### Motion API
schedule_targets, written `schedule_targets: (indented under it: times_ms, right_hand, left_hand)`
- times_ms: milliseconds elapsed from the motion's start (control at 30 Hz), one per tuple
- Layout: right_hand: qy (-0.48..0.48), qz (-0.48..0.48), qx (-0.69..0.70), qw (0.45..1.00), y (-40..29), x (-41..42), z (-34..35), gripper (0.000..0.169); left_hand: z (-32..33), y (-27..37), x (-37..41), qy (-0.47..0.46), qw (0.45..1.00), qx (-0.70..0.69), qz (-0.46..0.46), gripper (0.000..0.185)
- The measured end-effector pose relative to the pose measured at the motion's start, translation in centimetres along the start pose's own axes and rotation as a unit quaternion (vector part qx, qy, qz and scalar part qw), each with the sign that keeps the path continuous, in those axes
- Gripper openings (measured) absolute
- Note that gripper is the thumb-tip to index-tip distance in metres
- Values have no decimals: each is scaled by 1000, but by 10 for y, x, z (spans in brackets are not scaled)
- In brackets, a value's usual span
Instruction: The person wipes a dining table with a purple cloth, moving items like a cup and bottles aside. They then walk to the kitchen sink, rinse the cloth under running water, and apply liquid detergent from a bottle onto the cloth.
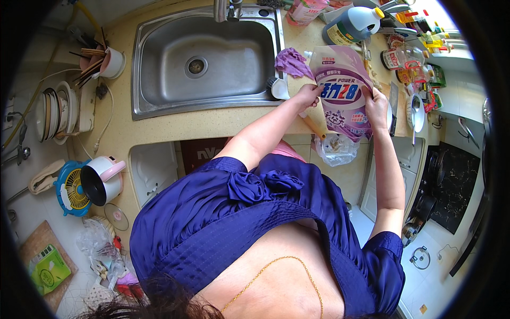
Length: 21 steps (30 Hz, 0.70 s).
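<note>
Between both hands I hold a purple plastic refill pouch [343,107], a detergent bag bearing large printed writing, upright over the counter's front edge. My left hand [308,96] grips its left side, fingers curled and thumb on the front. On the right side my right hand [375,108] pinches the edge, thumb on the front; the fingers behind are hidden. Just beyond my left hand lies a crumpled purple cloth [294,62]. A white-handled brush [278,87] rests at the sink's corner. Under my left wrist, a wooden rolling pin [313,127] is partly hidden.
A stainless steel sink [175,104] is set into the counter on the left. A big blue bottle with a yellow cap [350,27] stands behind the pouch. A cleaver [393,99] lies to the right, near a white bowl [418,120]. Below the edge hangs a clear plastic bag [338,150].
</note>
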State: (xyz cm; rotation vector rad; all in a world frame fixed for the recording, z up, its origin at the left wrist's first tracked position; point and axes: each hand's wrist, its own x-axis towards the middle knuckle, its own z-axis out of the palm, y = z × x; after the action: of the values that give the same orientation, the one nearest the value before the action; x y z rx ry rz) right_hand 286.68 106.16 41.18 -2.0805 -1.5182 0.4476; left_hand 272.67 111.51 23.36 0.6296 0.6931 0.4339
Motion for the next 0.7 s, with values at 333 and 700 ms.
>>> schedule_targets:
  times_ms: [333,700]
  right_hand:
    - [-2,4,3,1000,2,3,0,22]
    - [4,1,-5,1000,-3,1,1,21]
  left_hand:
    - [1,1,-1,-4,1000,-8,-1,30]
    - [0,0,1,3,1000,7,4,29]
